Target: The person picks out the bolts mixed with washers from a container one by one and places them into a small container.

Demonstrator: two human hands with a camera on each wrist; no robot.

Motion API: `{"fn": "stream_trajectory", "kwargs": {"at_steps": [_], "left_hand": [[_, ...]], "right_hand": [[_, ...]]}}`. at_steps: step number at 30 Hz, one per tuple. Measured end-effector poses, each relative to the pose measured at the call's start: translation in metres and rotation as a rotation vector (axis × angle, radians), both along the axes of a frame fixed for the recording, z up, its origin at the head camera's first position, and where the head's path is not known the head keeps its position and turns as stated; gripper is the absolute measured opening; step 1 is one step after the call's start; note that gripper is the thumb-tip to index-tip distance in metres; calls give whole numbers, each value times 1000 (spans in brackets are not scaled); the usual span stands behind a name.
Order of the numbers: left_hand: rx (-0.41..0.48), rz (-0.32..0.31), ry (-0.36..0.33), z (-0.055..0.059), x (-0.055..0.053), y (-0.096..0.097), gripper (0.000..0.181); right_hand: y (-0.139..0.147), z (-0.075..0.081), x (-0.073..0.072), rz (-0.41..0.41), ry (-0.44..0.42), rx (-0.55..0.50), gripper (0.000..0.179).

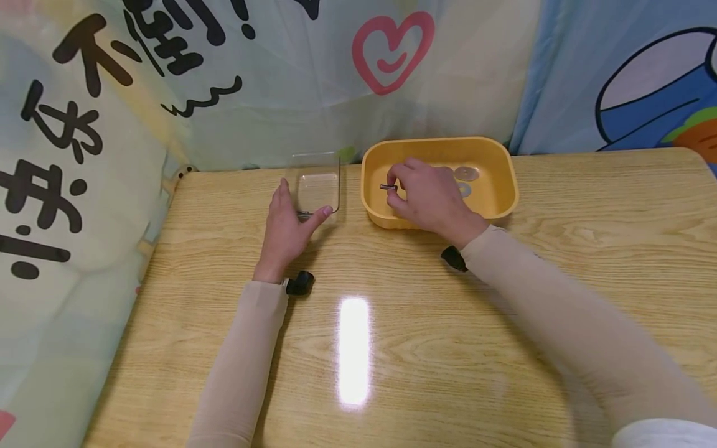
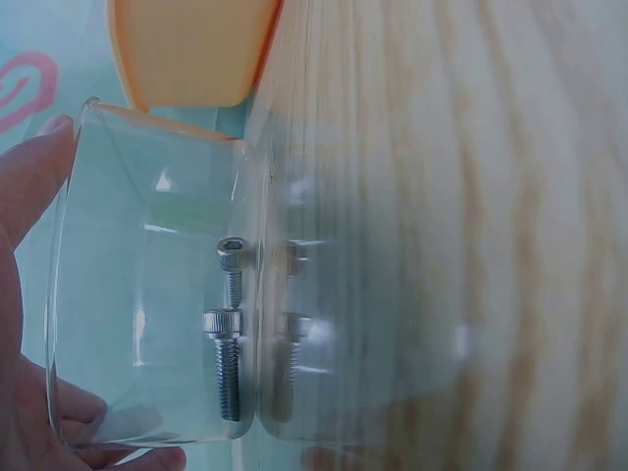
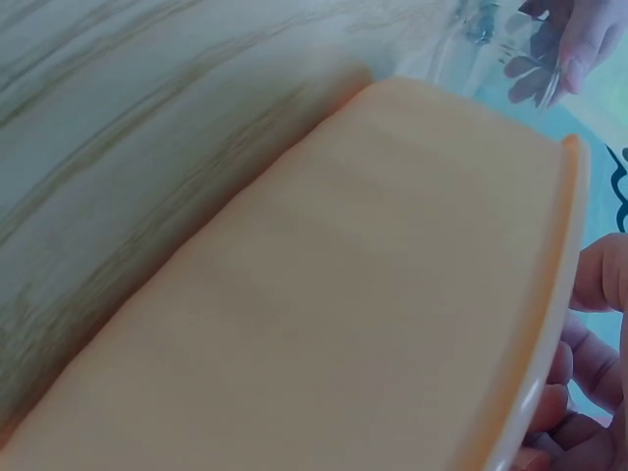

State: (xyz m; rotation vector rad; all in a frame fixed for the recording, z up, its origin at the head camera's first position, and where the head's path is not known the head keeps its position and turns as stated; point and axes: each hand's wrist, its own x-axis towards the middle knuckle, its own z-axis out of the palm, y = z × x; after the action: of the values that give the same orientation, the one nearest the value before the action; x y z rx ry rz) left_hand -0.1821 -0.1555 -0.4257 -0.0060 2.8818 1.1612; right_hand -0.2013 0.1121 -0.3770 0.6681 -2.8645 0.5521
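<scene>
The arms were clothed in plain beige, the left sleeve (image 1: 241, 361) and the right sleeve (image 1: 566, 330) being cut long, creased lightly and ended at the wrists, so that the left hand (image 1: 285, 229) and the right hand (image 1: 430, 196) were left bare. Beside the cuffs, a small, blocky black left wrist camera (image 1: 300, 283) and a matching dark right wrist camera (image 1: 454, 258), partly hidden by the forearm, were worn. Higher on the right arm, the beige was bordered by white cloth (image 1: 663, 434).
</scene>
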Motion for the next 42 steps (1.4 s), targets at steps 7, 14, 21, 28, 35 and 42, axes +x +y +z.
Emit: {"fn": "stream_trajectory", "kwargs": {"at_steps": [7, 14, 21, 28, 35, 42], "left_hand": [[-4, -2, -2, -1, 0, 0, 111], [-1, -3, 11, 0, 0, 0, 112], [-1, -4, 18, -1, -1, 1, 112], [-6, -3, 10, 1, 0, 1, 112], [1, -6, 28, 0, -1, 0, 111], [-5, -5, 28, 1, -1, 0, 112]], "right_hand": [[-12, 3, 2, 12, -28, -13, 16], [-23, 2, 2, 20, -35, -19, 15], [-36, 1, 1, 37, -37, -30, 16], [-45, 0, 0, 35, -53, -33, 15], [-52, -4, -2, 45, -56, -27, 16], [-58, -6, -5, 48, -59, -22, 15]]}}
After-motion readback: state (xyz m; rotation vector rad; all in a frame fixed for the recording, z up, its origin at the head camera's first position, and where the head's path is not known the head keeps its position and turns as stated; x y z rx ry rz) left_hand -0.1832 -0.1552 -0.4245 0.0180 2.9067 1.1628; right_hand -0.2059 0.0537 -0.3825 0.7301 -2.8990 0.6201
